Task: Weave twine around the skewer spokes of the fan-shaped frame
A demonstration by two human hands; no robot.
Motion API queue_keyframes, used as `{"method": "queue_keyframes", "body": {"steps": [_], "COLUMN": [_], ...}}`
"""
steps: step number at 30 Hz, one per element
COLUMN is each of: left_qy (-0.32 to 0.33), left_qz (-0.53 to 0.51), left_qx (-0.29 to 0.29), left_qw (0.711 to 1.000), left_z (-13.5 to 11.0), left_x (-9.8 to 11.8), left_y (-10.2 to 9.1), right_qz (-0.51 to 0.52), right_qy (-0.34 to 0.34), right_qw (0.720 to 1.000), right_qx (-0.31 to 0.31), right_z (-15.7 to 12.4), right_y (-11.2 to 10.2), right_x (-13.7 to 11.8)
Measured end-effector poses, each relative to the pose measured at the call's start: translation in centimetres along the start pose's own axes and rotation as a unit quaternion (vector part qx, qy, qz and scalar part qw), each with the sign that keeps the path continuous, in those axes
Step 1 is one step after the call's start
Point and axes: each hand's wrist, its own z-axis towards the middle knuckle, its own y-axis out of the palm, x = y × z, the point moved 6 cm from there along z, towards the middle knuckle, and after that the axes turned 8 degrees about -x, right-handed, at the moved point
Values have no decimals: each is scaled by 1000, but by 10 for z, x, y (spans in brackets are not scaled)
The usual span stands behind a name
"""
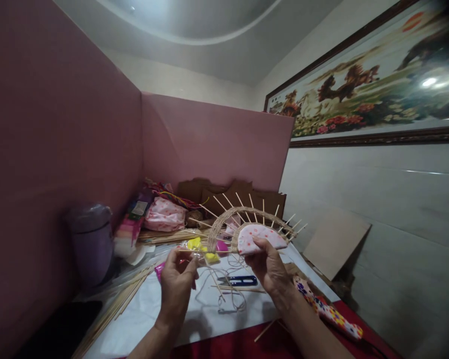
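My right hand (267,267) grips a half-round woven piece by its padded centre (260,238), which is covered in white cloth with small pink-red spots. Thin wooden sticks fan out from this centre, and a band of brown twine (224,218) is woven across them in an arc. At the piece's lower left, my left hand (175,281) is closed, its fingertips pinching the end of the lowest stick (204,251). Below the hands, blue thread snips (243,280) lie on the white table covering beside loose twine (234,300). The fingers hide part of the lower edge.
Bundled sticks (125,294) lie at the left, near a purple lidded container (92,244). Spotted cloth (165,214) and brown cardboard (243,194) are at the back. Yellow and magenta packets (221,247) sit behind the piece. A floral-patterned object (333,316) lies by my right forearm.
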Motion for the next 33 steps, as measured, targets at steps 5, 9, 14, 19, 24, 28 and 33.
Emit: {"method": "queue_keyframes", "body": {"steps": [5,9,14,19,24,28,33], "left_qy": [-10,-5,-14,-44,-70,-95,-92], "left_qz": [-85,-56,23,44,43,50,72], "left_qx": [-108,-113,-108,-129,-129,-147,-214], "left_qw": [990,992,994,990,988,983,970], "left_z": [-2,-5,-12,-19,-26,-28,-31], "left_x": [5,1,-13,-18,-20,-32,-41], "left_y": [11,12,9,18,27,29,34], "right_qz": [2,0,-6,3,-19,2,-16], "right_qy": [25,48,52,75,117,133,138], "right_qw": [1000,999,999,996,983,985,977], "right_qx": [9,-7,7,-54,-143,-111,-162], "right_z": [8,10,6,-9,-20,-21,-23], "right_y": [1,1,-14,-4,14,10,16], "right_x": [9,15,20,34,53,62,60]}}
